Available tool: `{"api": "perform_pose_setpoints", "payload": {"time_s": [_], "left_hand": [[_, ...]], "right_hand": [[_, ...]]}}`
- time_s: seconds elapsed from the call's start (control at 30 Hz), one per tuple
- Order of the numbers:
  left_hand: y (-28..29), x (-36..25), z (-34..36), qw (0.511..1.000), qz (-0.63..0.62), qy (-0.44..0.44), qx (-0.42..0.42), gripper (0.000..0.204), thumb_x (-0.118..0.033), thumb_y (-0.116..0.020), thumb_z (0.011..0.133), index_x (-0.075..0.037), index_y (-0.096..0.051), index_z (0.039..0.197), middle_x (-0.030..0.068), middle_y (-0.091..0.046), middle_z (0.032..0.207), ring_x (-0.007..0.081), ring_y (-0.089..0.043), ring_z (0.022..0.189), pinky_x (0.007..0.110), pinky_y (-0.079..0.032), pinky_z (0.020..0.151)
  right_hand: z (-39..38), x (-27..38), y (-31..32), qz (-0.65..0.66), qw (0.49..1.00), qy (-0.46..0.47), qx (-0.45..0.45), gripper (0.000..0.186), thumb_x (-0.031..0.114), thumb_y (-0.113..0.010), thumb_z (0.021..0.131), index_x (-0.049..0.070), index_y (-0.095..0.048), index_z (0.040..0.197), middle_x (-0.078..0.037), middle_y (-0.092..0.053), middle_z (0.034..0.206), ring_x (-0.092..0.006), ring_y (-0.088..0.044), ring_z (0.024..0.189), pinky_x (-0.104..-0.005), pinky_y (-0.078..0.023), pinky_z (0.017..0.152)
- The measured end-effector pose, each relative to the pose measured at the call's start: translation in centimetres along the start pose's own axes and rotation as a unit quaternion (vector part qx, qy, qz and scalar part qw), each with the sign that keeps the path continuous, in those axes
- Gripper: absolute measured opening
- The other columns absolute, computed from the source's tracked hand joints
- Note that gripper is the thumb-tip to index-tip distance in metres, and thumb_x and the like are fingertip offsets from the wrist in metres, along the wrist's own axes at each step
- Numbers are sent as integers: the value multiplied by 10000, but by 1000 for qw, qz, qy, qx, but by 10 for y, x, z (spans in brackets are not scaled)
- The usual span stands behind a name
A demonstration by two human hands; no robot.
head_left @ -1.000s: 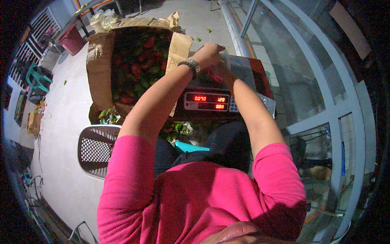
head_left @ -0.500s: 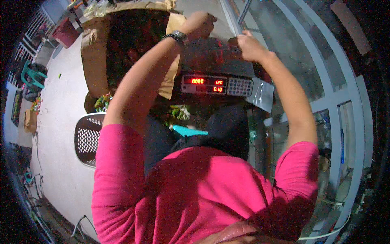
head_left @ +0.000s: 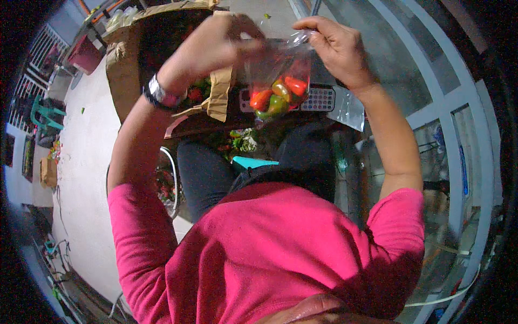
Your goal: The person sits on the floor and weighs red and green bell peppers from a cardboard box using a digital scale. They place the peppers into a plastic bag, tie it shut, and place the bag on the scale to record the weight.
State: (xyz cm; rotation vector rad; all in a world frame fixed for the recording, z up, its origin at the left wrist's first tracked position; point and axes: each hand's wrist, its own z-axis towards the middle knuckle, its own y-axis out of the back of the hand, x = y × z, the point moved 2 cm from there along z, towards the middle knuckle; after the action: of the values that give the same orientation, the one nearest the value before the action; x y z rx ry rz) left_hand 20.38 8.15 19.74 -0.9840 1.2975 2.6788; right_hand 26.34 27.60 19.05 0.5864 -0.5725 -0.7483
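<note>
The cardboard box (head_left: 120,75) is being partly hidden behind the left hand (head_left: 216,46), and the scale (head_left: 321,99) beside it is being overlapped by a clear plastic bag (head_left: 283,69) being held up before it. One upper corner is being pinched by the right hand (head_left: 337,51); whether the opposite corner is being gripped by the blurred left cannot be told. Red, orange and green peppers (head_left: 278,103) are being carried at the bag's bottom. Apparently the bag's mouth is being handled; steady tension at both corners is likely being called for next.

White bars (head_left: 46,47) stand past the green chair (head_left: 38,110), and a red bucket (head_left: 86,55) is past it too, over to its right.
</note>
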Motion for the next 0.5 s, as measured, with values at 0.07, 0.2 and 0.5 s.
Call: {"api": "perform_pose_setpoints", "payload": {"time_s": [0.07,0.2,0.5], "left_hand": [[-12,-30,-18,974,208,-20,91,141,-64,-580,722,-6,-572,850,86,-595,748,191,-580,658,295,-455,573],[-15,-21,-39,984,118,-131,-20,170,-46,-570,690,-41,-592,859,115,-570,871,252,-559,811,318,-455,689],[6,-60,-74,957,-153,-195,149,158,-133,-641,673,-22,-590,774,91,-554,703,269,-546,720,400,-408,799]], "right_hand": [[-5,12,-2,110,992,-58,31,140,26,-474,784,23,-576,881,-46,-591,774,-121,-562,763,-241,-433,682],[-15,22,2,326,935,-36,132,232,-70,-408,711,-3,-566,867,-57,-569,809,-109,-536,751,-208,-419,641],[-34,48,18,297,906,106,282,79,128,-542,697,59,-566,727,-29,-565,707,-181,-531,646,-279,-392,627]]}}
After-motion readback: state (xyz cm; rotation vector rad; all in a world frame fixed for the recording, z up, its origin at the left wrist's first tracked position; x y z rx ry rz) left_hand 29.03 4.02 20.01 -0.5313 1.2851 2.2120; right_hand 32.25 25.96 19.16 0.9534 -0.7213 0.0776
